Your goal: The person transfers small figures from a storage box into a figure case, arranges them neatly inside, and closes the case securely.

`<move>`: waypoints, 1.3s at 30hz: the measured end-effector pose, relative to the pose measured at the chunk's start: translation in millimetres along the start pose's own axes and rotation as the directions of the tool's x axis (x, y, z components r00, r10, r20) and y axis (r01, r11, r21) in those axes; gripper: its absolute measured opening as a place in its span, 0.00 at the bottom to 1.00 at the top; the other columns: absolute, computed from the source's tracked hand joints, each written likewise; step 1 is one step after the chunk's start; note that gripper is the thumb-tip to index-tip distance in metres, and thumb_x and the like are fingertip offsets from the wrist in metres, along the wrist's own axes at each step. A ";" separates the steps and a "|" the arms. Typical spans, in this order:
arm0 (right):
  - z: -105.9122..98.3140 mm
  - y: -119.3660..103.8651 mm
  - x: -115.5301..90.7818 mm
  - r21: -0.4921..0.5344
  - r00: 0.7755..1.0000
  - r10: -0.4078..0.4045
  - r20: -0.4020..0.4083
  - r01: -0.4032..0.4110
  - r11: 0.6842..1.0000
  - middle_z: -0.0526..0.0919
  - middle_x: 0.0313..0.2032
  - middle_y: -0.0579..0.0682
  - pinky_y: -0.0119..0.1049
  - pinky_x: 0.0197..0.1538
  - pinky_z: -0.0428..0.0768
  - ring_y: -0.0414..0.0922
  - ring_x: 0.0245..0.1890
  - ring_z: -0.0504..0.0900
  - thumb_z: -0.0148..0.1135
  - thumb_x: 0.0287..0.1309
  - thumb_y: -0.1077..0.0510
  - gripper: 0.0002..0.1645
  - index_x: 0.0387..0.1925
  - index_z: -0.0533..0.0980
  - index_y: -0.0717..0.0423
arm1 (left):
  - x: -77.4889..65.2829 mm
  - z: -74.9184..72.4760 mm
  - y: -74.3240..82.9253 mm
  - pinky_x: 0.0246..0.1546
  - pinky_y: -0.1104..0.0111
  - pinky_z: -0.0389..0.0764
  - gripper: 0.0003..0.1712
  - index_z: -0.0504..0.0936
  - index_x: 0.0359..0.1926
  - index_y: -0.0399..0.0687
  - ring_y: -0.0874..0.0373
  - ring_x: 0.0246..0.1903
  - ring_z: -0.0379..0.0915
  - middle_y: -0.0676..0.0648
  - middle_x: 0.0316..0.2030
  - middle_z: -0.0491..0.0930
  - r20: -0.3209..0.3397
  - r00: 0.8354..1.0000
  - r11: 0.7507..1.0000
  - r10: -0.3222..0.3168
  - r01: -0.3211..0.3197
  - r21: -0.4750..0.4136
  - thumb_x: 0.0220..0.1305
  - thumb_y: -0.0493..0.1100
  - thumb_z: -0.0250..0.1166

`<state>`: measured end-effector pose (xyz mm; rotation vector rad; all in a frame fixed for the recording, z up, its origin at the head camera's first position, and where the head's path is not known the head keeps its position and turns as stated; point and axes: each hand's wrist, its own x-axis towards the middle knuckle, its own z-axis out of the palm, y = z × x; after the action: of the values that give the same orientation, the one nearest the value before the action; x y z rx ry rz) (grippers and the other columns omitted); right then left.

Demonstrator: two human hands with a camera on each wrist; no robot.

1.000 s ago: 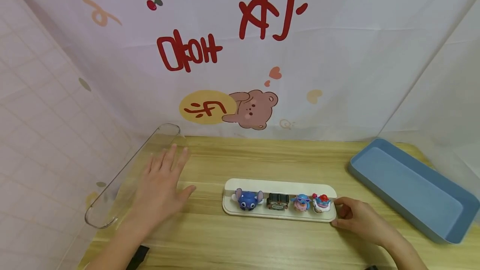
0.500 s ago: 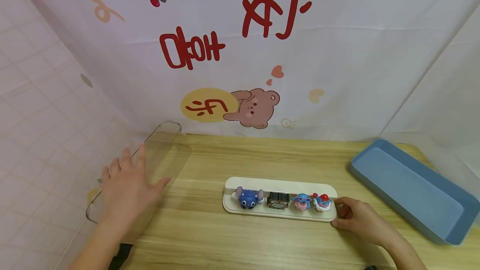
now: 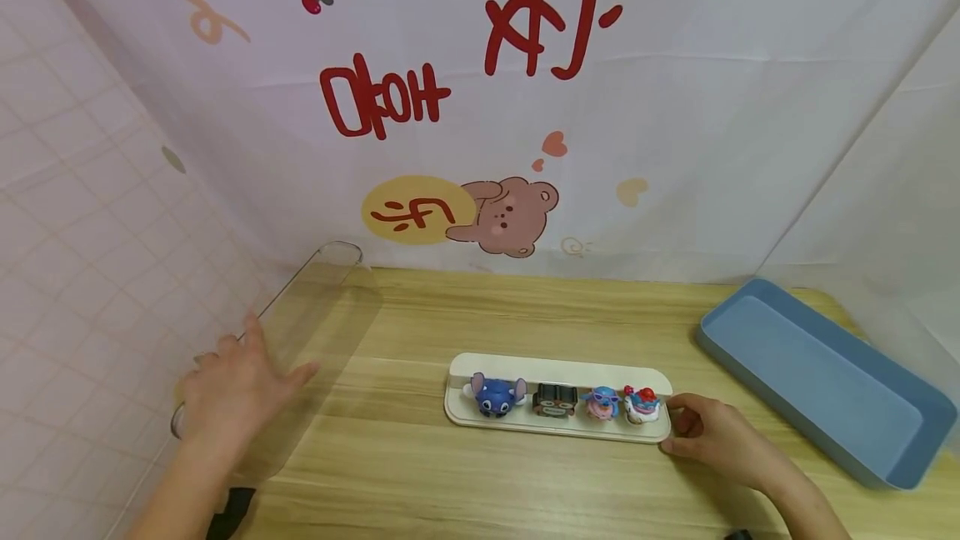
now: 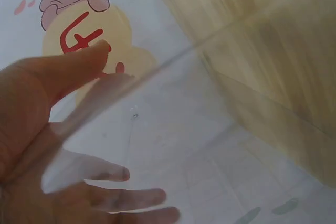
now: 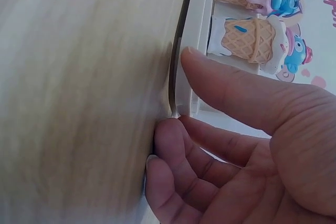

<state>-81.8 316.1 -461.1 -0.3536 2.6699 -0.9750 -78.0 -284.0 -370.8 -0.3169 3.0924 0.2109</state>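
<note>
On the left of the wood-grain table stands a long clear plastic cover (image 3: 330, 315) with rounded ends. My left hand (image 3: 232, 390) is at its near part, fingers straight and thumb spread; in the left wrist view the fingers (image 4: 131, 198) show through the clear wall. In the middle lies a white two-step display stand (image 3: 562, 369) bearing several small figurines, among them a blue big-eared one (image 3: 495, 398) and a dark block-shaped one (image 3: 555, 401). My right hand (image 3: 712, 440) grips the stand's right end, with the thumb (image 5: 226, 87) on its edge.
A blue rectangular tray (image 3: 817, 382) sits at an angle on the right. White cloth (image 3: 675, 107) with red writing and a printed bear hangs behind the table (image 3: 420, 473). More cloth covers both sides.
My left hand has moved left and toward me, from in front of the clear cover to its near part. The right hand and the display stand have stayed in place.
</note>
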 end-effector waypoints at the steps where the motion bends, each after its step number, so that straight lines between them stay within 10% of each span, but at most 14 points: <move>1: 0.1 -0.1 0.3 0.000 1.000 0.003 0.001 -0.003 1.000 0.80 0.33 0.46 0.32 0.35 0.78 0.33 0.31 0.75 0.80 0.55 0.54 0.34 0.56 0.77 0.72 | 0.4 0.6 -0.7 0.33 0.26 0.72 0.80 0.47 0.77 0.19 0.08 0.49 0.64 0.09 0.56 0.63 0.002 1.000 1.000 0.002 -0.002 -0.001 0.55 0.85 0.60; 16: 0.8 2.4 3.9 0.003 1.000 -0.026 -0.010 0.026 1.000 0.79 0.32 0.46 0.32 0.35 0.78 0.32 0.31 0.75 0.81 0.55 0.55 0.34 0.55 0.77 0.73 | 15.2 3.7 -16.6 0.29 0.37 0.78 0.70 0.64 0.71 0.22 0.22 0.38 0.75 0.18 0.46 0.75 -0.165 0.971 0.985 0.171 -0.174 -0.007 0.43 0.70 0.82; 30: 0.4 3.0 2.4 0.025 0.999 -0.038 0.001 0.038 0.999 0.79 0.32 0.45 0.32 0.34 0.78 0.32 0.30 0.76 0.80 0.55 0.55 0.34 0.55 0.77 0.73 | 23.1 1.3 -12.8 0.30 0.45 0.79 0.62 0.73 0.70 0.30 0.33 0.35 0.78 0.27 0.45 0.80 -0.286 0.883 0.924 0.373 -0.383 0.024 0.40 0.62 0.86; 39: 0.5 4.4 0.1 0.012 0.999 -0.033 -0.002 0.033 0.999 0.79 0.32 0.44 0.31 0.34 0.78 0.32 0.30 0.75 0.80 0.55 0.54 0.33 0.55 0.78 0.72 | 32.6 3.7 -10.8 0.42 0.41 0.83 0.60 0.74 0.71 0.36 0.32 0.46 0.80 0.29 0.52 0.80 -0.259 0.802 0.836 0.538 -0.546 0.044 0.41 0.61 0.86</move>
<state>-82.3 319.0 -464.4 -0.3964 2.6665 -1.0009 -107.7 -300.5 -377.2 0.6140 3.3566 0.2444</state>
